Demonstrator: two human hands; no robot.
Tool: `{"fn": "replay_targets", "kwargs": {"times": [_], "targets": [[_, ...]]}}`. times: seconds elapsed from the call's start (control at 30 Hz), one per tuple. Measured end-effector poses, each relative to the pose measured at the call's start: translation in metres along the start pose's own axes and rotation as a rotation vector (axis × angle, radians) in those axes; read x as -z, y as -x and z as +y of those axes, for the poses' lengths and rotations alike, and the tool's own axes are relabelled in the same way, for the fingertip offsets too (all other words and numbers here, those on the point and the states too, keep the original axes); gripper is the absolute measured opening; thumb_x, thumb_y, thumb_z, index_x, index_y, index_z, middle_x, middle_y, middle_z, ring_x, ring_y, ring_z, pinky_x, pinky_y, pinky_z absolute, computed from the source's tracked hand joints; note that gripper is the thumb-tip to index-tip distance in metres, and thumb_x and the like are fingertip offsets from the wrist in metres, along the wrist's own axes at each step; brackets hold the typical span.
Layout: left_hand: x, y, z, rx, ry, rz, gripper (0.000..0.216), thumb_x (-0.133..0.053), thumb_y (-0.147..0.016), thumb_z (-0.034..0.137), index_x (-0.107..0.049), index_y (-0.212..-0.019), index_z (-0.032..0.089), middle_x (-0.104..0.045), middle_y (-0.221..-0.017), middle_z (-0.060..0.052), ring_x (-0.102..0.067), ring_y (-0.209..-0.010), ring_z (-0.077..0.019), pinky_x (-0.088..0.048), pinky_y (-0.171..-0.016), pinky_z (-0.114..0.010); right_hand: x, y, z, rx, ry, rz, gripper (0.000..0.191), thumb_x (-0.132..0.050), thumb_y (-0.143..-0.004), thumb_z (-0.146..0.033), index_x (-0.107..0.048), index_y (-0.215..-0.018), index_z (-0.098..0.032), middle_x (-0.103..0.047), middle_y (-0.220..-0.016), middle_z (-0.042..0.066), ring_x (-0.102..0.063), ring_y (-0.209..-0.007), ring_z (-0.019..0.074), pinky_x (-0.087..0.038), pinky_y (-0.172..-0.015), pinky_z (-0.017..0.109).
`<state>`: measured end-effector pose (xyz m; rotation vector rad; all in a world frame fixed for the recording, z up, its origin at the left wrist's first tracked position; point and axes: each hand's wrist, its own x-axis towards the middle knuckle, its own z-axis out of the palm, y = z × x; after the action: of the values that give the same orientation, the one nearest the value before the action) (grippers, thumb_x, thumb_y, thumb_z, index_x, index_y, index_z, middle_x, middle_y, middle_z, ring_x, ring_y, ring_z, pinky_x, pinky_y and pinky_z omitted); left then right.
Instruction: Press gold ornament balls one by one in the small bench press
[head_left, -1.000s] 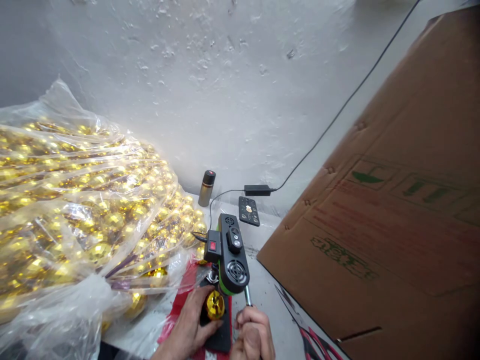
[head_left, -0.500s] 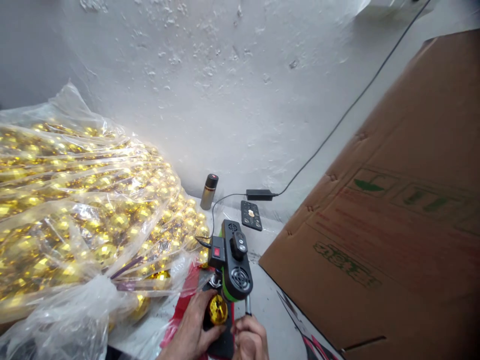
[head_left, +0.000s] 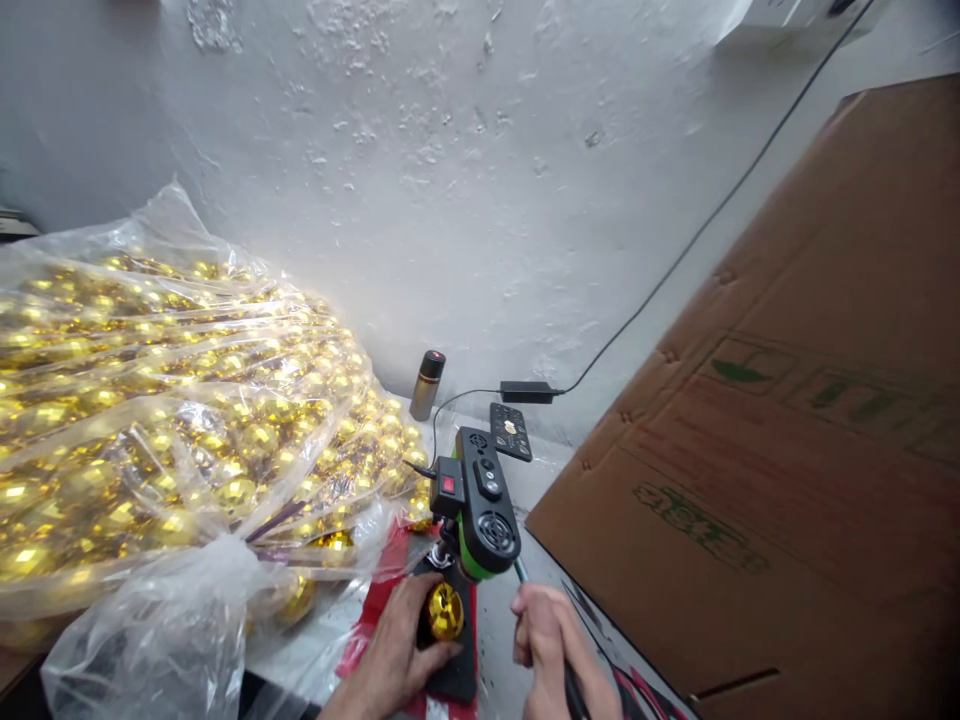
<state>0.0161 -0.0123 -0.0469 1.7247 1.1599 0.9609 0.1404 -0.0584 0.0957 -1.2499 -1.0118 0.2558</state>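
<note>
A gold faceted ball (head_left: 445, 611) sits on the black base plate (head_left: 454, 676) of a small drill press (head_left: 487, 505). My left hand (head_left: 397, 645) is closed on it, with thumb and fingers around its left side and front. The drill press has a black and green head and a red switch (head_left: 448, 484). Its front end sits just above and right of the ball; the tip under the head is hidden. At the right of the machine, my right hand (head_left: 555, 645) is wrapped around the metal lever (head_left: 520, 569), whose black grip shows below the fingers.
A large clear plastic bag (head_left: 225, 430) of gold balls fills the left side. Red plastic (head_left: 379, 585) lies under the machine. Behind stand a spray can (head_left: 427, 385), a power adapter (head_left: 526, 392) with its cable, and a dark phone (head_left: 511, 432). A cardboard box (head_left: 757, 420) occupies the right.
My right hand has swung the lever outward to the right, away from the ball. My left hand keeps the ball on the base plate. The whole view has shifted slightly.
</note>
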Motion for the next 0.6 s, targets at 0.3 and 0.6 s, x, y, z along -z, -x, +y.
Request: {"fn": "replay_targets", "kwargs": {"times": [0.3, 0.6], "targets": [[0.065, 0.029, -0.016, -0.216, -0.293, 0.183, 0.046, -0.060, -0.102, 0.045, -0.060, -0.145, 0.028, -0.074, -0.140, -0.013, -0.071, -0.128, -0.0318, -0.060, -0.109, -0.042, -0.006, 0.001, 0.001, 0.067, -0.010, 0.015, 0.043, -0.054, -0.107, -0.048, -0.058, -0.073, -0.022, -0.049, -0.069, -0.003, -0.041, -0.054, 0.0108, -0.037, -0.054, 0.026], [0.135, -0.079, 0.021, 0.184, -0.540, 0.314, 0.029, -0.065, -0.104, 0.034, -0.071, -0.120, 0.010, -0.075, -0.119, -0.015, -0.073, -0.110, -0.0348, -0.062, -0.095, -0.054, 0.005, 0.002, 0.027, 0.281, 0.007, -0.115, 0.032, -0.051, -0.107, -0.027, -0.061, -0.078, -0.021, -0.055, -0.072, -0.001, -0.045, -0.051, 0.0090, -0.041, -0.049, 0.021]]}}
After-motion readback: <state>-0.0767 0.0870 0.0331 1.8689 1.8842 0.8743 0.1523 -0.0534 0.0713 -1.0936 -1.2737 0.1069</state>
